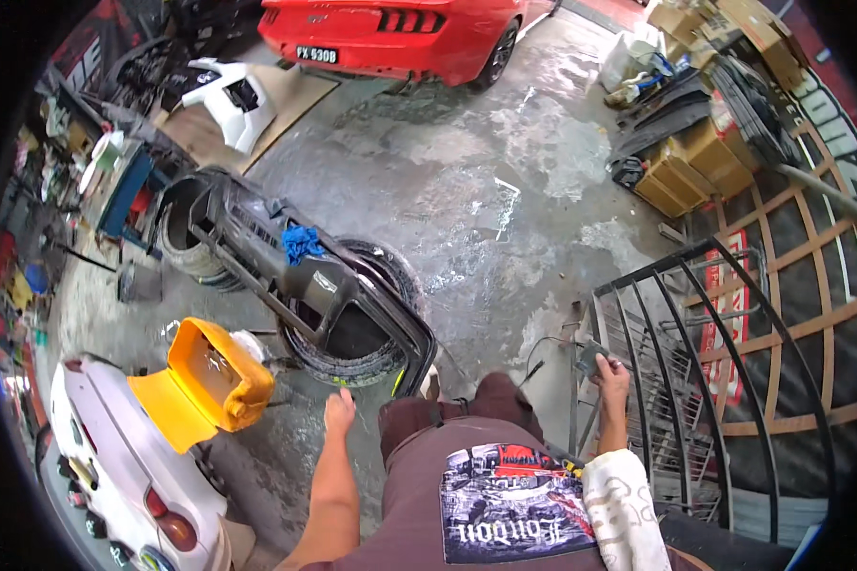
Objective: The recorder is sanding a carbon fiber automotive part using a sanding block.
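Floor gleams; left hand near tyre; right hand near rack

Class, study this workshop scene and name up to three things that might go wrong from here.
1. The long black car part lies over a tyre, so a bump might shift it.
2. The blue cloth lies loosely bunched on that part and could slip off.
3. The right hand is close to the black barred rack, so it might knock a bar.
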`<control>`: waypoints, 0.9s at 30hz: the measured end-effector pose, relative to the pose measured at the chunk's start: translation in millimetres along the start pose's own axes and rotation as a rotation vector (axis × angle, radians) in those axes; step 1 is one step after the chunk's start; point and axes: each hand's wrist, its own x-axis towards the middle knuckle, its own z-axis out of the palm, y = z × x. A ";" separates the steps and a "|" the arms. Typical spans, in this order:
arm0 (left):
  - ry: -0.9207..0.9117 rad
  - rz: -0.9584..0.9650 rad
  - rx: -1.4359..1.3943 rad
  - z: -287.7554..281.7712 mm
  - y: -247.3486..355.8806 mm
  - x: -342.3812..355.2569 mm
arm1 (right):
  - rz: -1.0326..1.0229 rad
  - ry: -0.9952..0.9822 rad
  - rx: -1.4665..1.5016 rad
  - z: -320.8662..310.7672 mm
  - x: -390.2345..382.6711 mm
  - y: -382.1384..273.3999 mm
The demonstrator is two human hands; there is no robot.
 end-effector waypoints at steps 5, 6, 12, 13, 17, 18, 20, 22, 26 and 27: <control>0.091 -0.003 -0.037 -32.9 22.9 69.8 | 0.058 -0.025 0.028 2.0 35.2 -27.1; 0.087 -0.018 -0.038 -37.3 23.0 78.0 | 0.053 -0.027 0.032 2.7 47.3 -28.8; -0.162 -0.661 -0.683 -33.8 51.7 83.0 | 0.015 -0.048 -0.065 23.7 134.4 -65.3; -0.039 -0.711 -0.673 -27.5 57.6 75.2 | 0.016 -0.063 -0.036 29.5 154.0 -69.0; 0.063 -0.813 -0.536 18.7 54.2 44.8 | 0.034 -0.160 -0.010 64.4 231.1 -89.8; 0.069 -0.802 -0.429 33.9 53.0 34.0 | 0.047 -0.207 -0.019 77.3 259.6 -91.4; -0.077 -0.927 -0.594 24.0 99.7 67.5 | -0.025 -0.181 -0.099 83.2 299.5 -95.1; -0.225 -1.075 -0.713 12.6 139.2 85.5 | 0.023 -0.150 -0.183 90.5 330.9 -100.5; -0.155 -0.858 -0.669 5.6 193.6 119.0 | 0.005 -0.308 -0.158 93.2 397.1 -122.7; -0.086 -0.823 -0.615 5.6 203.4 137.9 | 0.010 -0.296 -0.147 96.2 409.2 -128.2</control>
